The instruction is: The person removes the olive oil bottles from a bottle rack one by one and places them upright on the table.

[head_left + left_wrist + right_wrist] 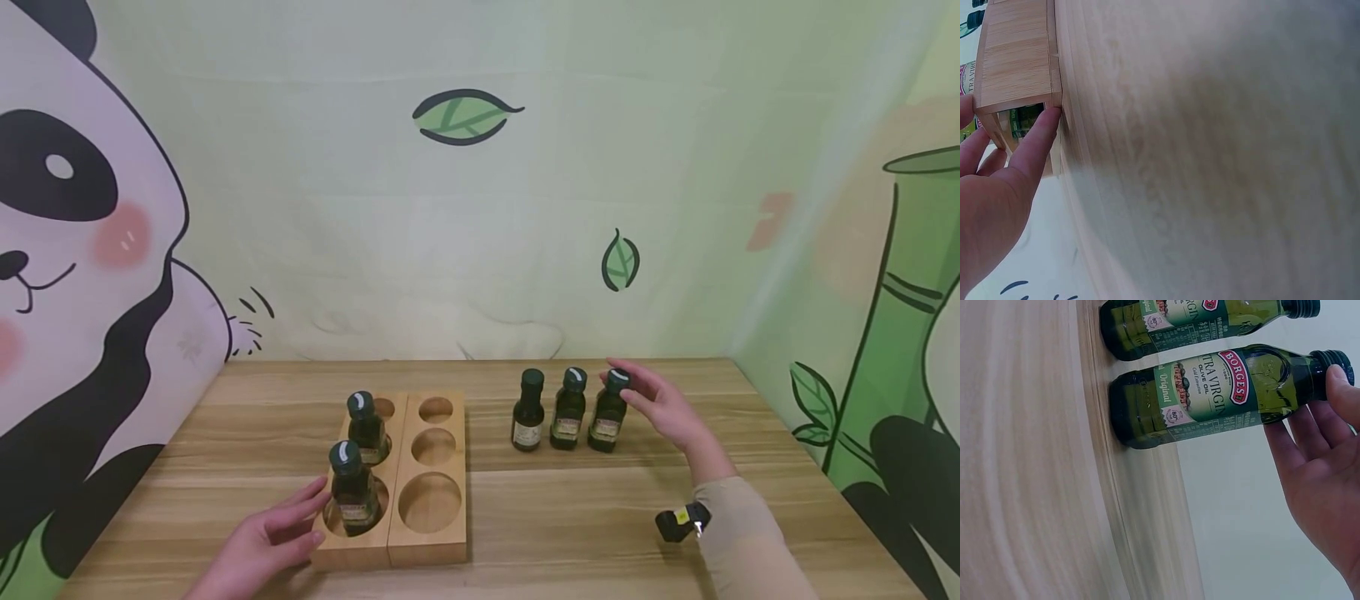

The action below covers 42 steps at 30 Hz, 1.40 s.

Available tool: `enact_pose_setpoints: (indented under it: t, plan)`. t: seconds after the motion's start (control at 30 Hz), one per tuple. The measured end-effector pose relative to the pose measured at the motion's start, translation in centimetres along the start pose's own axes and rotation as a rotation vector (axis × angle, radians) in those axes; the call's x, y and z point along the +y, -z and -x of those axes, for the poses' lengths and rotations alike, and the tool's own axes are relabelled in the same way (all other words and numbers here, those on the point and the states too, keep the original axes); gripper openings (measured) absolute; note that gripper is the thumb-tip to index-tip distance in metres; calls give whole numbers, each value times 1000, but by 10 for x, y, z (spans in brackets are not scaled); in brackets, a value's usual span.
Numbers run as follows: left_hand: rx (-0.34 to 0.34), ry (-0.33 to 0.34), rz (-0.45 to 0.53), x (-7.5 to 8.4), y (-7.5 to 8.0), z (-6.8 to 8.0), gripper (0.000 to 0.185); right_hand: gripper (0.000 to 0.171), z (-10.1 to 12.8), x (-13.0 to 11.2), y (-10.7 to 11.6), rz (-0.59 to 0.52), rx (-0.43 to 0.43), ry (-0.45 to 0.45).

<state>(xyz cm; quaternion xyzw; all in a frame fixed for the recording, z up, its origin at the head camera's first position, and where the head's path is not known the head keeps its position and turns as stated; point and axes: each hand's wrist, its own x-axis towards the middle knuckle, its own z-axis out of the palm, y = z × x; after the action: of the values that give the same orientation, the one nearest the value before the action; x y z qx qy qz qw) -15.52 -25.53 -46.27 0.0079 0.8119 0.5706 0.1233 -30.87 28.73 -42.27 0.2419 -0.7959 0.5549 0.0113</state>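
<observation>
Right hand (pixel 663 408) grip spread, fingertips touching cap of rightmost olive oil bottle (pixel 607 412) on counter (pixel 600 500). Left hand (pixel 262 542) grip spread, resting against wooden tray (pixel 427 542) near-left corner.

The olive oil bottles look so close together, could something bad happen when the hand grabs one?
Maybe. The right hand touches the cap of the rightmost olive oil bottle, which stands right beside the middle bottle. A sideways tug could tip it into its neighbour and topple the row. The left hand only touches the wooden holder with straight fingers, so the holder might slide if bumped.
</observation>
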Motion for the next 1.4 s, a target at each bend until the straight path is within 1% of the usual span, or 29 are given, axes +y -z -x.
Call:
enact_pose_setpoints:
  t: [0.23, 0.5, 0.67, 0.73, 0.83, 0.9, 1.03, 1.13, 1.23, 1.4]
  plan:
    - [3, -4, -18, 0, 0, 0, 61, 47, 0, 2, 1, -10, -4, -11]
    - [6, -18, -48, 0, 0, 0, 60, 47, -1, 5, 2, -26, -23, 36]
    - [4, -39, -67, -2, 1, 1, 57, 51, 1, 3, 1, 26, -16, 34]
    - [8, -50, -81, -3, 1, 1, 56, 53, 3, 2, 0, 67, 1, 18]
    - [20, -36, -82, -3, 1, 0, 56, 55, 7, -1, 0, 117, 43, 18]
    - [26, -33, -87, -3, 1, 0, 56, 56, 11, -2, 0, 141, 78, 43]
    - [12, -38, -75, -3, 1, 1, 57, 54, 18, -4, 1, 174, 137, 89]
    - [2, -42, -64, -3, 1, 1, 58, 53, 24, -8, 2, 215, 174, 81]
    - [9, -42, -73, -3, 1, 1, 57, 54, 30, -12, 2, 241, 201, 77]
    - [24, -18, -78, -2, 0, 1, 56, 55, 38, -15, 1, 289, 242, 71]
